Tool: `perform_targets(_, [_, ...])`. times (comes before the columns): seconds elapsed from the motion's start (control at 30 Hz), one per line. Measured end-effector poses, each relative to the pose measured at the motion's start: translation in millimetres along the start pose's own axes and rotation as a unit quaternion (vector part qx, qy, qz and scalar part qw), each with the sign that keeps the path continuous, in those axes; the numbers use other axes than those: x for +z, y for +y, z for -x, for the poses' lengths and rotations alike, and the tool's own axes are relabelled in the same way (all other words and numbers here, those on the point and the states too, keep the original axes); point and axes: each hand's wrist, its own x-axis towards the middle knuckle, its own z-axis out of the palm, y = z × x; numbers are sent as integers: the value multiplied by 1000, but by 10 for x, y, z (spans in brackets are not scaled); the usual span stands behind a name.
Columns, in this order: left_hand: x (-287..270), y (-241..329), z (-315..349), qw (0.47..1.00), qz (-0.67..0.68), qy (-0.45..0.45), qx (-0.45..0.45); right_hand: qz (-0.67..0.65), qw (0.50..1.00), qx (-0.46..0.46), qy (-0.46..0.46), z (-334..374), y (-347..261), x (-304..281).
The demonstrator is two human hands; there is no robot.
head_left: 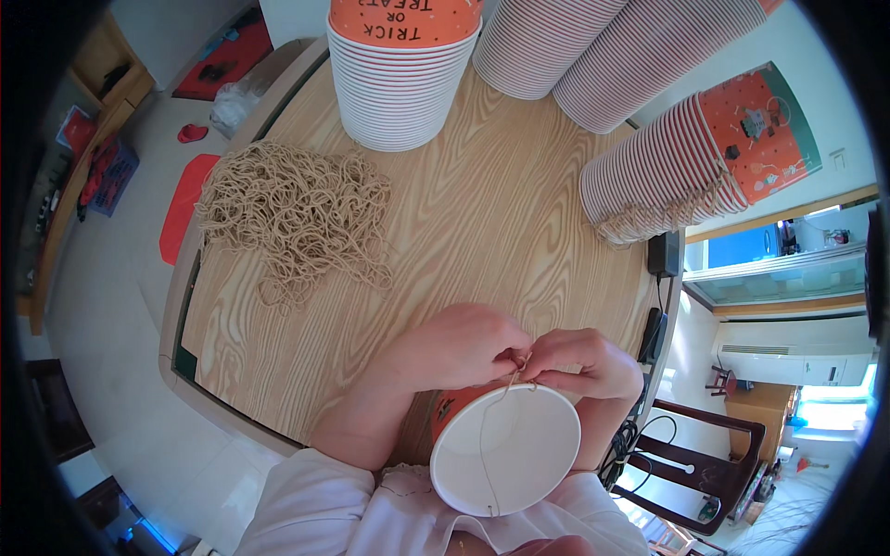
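A paper bucket (514, 454), white inside and orange outside, tilts with its mouth toward me, against my white clothing. Thin tan twine (483, 435) stretches across its mouth from a hole near the close rim to the far rim. At that far rim, my left hand (468, 343) is closed in a pinch on the twine. Beside it, my right hand (589, 363) pinches the twine too, fingertips close to the left ones. Whether a knot sits between the fingertips is too small to tell. A tangled heap of cut tan twine (297, 213) lies on the table's left side.
Tall stacks of nested paper buckets (399, 97) stand along the back of the wooden table (491, 222). Another bucket stack (663, 157) lies tilted at the right, twine hanging along it. A black power adapter (663, 255) and cables (626, 454) are at the right edge, near a dark chair (705, 463).
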Motion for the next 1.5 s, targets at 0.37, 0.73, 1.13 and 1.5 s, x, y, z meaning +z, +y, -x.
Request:
perform_targets(0.37, [-131,90,13,995,-16,-56,-81,-1,998,45,34,105,0,-41])
perform_targets(0.73, [-12,-43,14,998,-17,-36,-41,31,997,63,26,78,-19,-51])
perform_targets(1.13, [24,-7,-40,996,-61,12,-60,23,998,59,30,-5,42,34])
perform_targets(1.5, [1,11,4,995,-71,46,-50,-18,999,11,-25,14,3,-18])
